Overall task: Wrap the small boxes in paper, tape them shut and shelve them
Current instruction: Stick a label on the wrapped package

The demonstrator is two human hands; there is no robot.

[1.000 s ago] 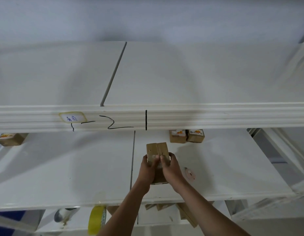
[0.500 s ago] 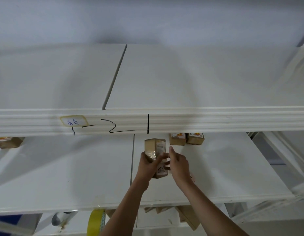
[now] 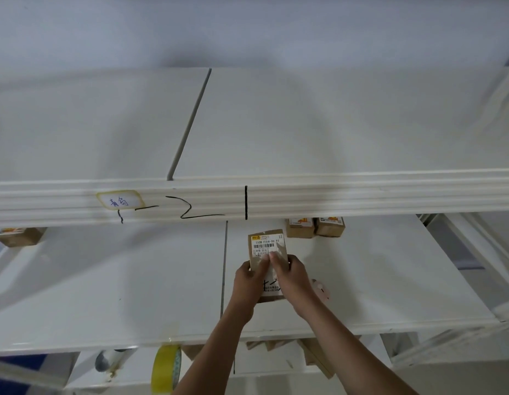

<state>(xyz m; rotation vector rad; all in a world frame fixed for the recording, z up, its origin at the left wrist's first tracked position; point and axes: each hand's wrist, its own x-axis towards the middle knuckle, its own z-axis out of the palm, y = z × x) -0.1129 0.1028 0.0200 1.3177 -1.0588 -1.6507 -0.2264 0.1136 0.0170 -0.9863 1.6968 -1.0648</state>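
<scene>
A small box wrapped in brown paper [image 3: 266,246], with a white barcode label on top, is over the middle white shelf [image 3: 133,280]. My left hand [image 3: 249,279] grips its left side, thumb on the top face. My right hand [image 3: 290,276] grips its right side, fingers pressing the label. Whether the box touches the shelf is hidden by my hands. Two more wrapped boxes [image 3: 300,228] [image 3: 330,226] stand side by side at the back of the same shelf, just right of the held one.
The upper shelf [image 3: 333,124] hangs above, its front rail [image 3: 361,199] bearing a handwritten tag [image 3: 119,200] and marker strokes. Another wrapped box [image 3: 19,235] sits far left. A pinkish object [image 3: 320,289] lies right of my hands. Below are a yellow tape roll [image 3: 165,369] and brown paper [image 3: 313,354].
The box has turned in my hands so its barcode label now faces up. My right hand, briefly off the box's side half a second ago, grips it again.
</scene>
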